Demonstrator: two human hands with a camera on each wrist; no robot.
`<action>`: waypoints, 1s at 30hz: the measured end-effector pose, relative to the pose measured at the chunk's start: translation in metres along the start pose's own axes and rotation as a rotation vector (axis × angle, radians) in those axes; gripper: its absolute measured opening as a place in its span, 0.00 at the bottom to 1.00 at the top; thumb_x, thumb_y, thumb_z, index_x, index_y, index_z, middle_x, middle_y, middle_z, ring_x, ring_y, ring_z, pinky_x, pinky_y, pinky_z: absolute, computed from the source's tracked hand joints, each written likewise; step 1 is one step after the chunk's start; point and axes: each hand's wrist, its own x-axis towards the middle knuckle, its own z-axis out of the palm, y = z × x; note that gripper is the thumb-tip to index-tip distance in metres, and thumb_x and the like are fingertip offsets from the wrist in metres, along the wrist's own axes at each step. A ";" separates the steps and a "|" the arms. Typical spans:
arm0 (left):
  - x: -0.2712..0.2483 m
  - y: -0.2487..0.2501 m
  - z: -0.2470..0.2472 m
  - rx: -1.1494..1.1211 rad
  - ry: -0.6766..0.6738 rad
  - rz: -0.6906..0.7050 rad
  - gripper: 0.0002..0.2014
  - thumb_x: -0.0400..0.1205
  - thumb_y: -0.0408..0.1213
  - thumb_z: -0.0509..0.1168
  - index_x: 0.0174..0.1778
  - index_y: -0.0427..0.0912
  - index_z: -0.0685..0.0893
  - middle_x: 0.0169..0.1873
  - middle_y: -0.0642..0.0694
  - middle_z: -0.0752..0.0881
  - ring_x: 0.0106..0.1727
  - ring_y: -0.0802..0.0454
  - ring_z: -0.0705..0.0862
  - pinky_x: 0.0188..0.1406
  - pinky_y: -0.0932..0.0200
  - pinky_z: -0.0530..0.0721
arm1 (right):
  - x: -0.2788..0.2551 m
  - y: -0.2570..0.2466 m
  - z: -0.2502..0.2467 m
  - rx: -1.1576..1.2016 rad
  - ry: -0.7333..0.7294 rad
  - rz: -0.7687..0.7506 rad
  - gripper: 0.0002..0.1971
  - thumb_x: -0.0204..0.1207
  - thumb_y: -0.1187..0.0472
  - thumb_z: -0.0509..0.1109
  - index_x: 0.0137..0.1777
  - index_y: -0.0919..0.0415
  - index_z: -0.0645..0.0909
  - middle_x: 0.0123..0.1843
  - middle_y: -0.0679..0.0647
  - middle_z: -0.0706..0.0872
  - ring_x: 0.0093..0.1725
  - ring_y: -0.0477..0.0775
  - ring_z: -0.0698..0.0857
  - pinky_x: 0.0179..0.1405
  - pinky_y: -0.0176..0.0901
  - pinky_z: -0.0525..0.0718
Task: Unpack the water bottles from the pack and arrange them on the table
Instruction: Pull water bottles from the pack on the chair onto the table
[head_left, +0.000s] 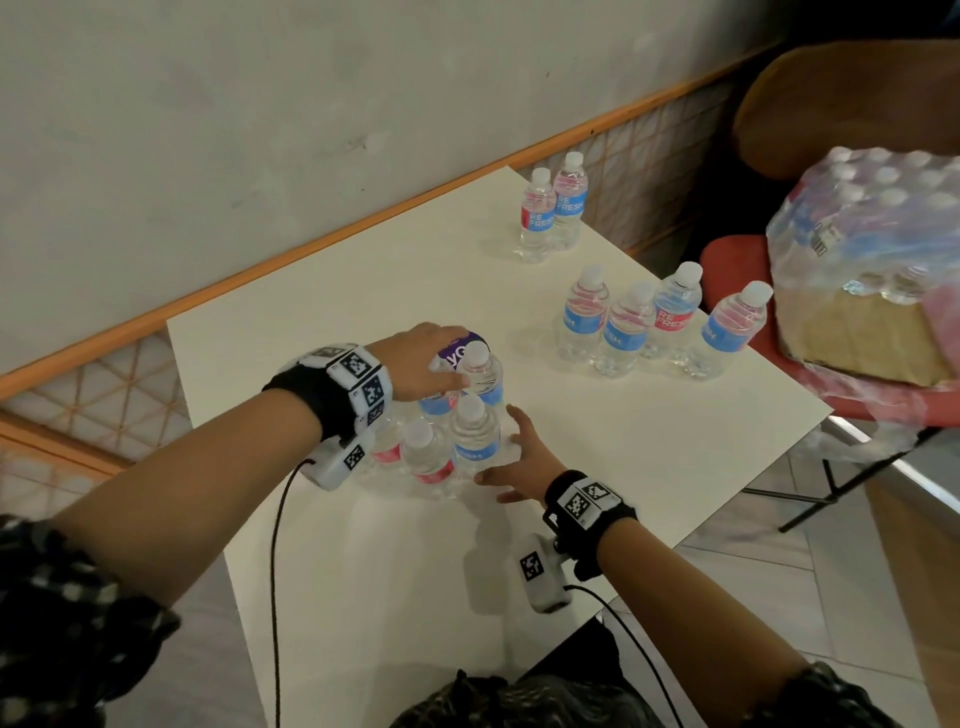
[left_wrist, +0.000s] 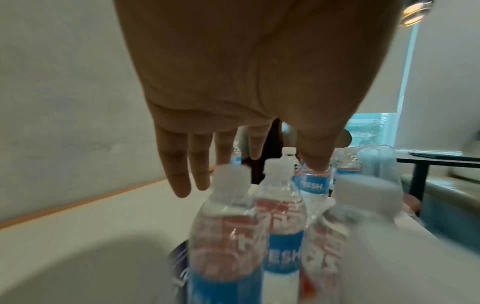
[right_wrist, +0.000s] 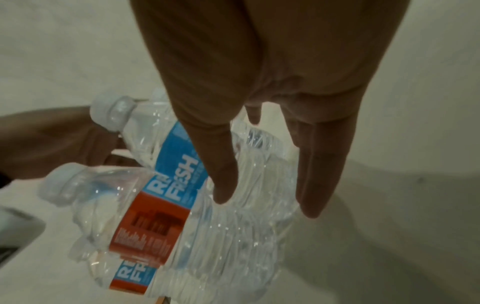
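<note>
Bottles (head_left: 457, 421) cluster near me on the table (head_left: 649, 441); I see my left hand (head_left: 423, 361) spread above their caps, right hand (head_left: 519, 460) open-fingered beside them.

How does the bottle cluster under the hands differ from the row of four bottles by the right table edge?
The cluster is bunched, with both hands at it; the row of four stands in a line, untouched. A purple item sits in the cluster, none in the row. Both stand upright.
</note>
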 end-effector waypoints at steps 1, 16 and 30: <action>0.006 0.009 -0.005 0.050 0.029 0.024 0.36 0.78 0.61 0.62 0.80 0.53 0.60 0.76 0.43 0.68 0.76 0.41 0.70 0.74 0.43 0.70 | 0.001 0.000 -0.004 0.002 0.009 0.023 0.48 0.69 0.67 0.78 0.80 0.42 0.52 0.68 0.55 0.70 0.52 0.57 0.83 0.49 0.55 0.88; 0.020 0.046 -0.020 0.357 -0.175 0.058 0.18 0.80 0.41 0.69 0.67 0.45 0.84 0.64 0.47 0.85 0.64 0.48 0.82 0.54 0.63 0.74 | 0.013 0.011 0.011 -0.020 -0.087 0.023 0.33 0.72 0.57 0.77 0.76 0.47 0.70 0.69 0.61 0.76 0.50 0.55 0.85 0.56 0.51 0.87; 0.014 0.038 -0.021 0.433 -0.301 0.007 0.20 0.77 0.44 0.71 0.66 0.51 0.84 0.63 0.51 0.85 0.63 0.50 0.82 0.62 0.59 0.77 | 0.009 0.004 0.000 -0.067 -0.103 0.033 0.23 0.76 0.62 0.72 0.70 0.55 0.74 0.54 0.57 0.82 0.47 0.53 0.82 0.47 0.44 0.84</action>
